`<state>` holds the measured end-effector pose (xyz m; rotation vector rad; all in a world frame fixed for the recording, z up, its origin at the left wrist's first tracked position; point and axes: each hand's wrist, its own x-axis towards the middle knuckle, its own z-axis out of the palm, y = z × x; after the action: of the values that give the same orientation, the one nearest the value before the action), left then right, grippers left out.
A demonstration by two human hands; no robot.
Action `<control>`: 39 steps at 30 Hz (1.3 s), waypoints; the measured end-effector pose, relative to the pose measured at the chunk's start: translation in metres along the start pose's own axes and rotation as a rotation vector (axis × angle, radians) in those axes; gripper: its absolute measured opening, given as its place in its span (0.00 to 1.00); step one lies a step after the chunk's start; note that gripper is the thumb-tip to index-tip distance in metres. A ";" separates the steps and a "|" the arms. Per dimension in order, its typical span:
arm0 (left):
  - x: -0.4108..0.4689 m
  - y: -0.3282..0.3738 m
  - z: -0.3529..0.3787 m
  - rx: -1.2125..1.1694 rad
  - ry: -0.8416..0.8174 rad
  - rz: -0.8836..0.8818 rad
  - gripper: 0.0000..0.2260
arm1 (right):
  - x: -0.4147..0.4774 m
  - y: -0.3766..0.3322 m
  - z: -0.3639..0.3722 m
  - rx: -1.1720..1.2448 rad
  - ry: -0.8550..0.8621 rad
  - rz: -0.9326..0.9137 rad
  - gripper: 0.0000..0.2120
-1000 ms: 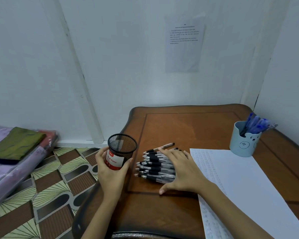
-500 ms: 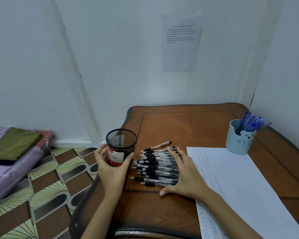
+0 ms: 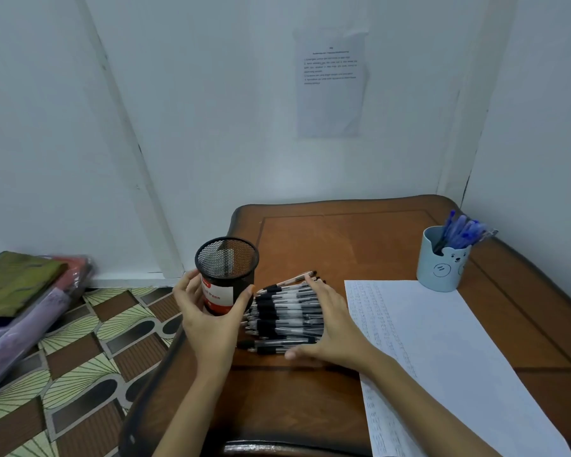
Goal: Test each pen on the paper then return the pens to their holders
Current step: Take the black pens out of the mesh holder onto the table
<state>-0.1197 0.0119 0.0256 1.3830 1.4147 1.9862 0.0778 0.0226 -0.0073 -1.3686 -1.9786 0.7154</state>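
While in the left grip (image 3: 208,321), cylindrical black mesh holder (image 3: 226,260) beside pens (image 3: 284,308).

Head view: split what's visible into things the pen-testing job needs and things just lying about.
Job: black mesh holder, gripped by the left hand; black pens under the right hand; paper sheet; blue cup holding blue pens.
Lying about: printed notice on the wall; folded cloths, far left.

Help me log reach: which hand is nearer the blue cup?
Right. The right hand rests on the black pens, across the paper from the cup; the left hand grips the mesh holder, farther left.
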 end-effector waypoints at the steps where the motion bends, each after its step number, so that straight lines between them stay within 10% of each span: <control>1: 0.000 0.003 0.001 -0.010 -0.003 0.002 0.37 | -0.001 0.001 -0.003 0.043 0.015 0.014 0.59; 10: 0.022 0.024 0.053 -0.074 -0.161 -0.014 0.39 | -0.012 0.042 -0.065 0.063 0.246 0.164 0.32; 19: 0.026 0.004 0.166 0.025 -0.430 -0.067 0.41 | -0.026 0.100 -0.093 -0.436 0.078 0.266 0.28; 39: 0.024 -0.024 0.226 0.329 -0.482 -0.189 0.51 | -0.026 0.097 -0.092 -0.453 0.114 0.249 0.27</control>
<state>0.0545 0.1603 0.0242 1.6486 1.6015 1.2279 0.2127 0.0366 -0.0221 -1.9003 -1.9719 0.2885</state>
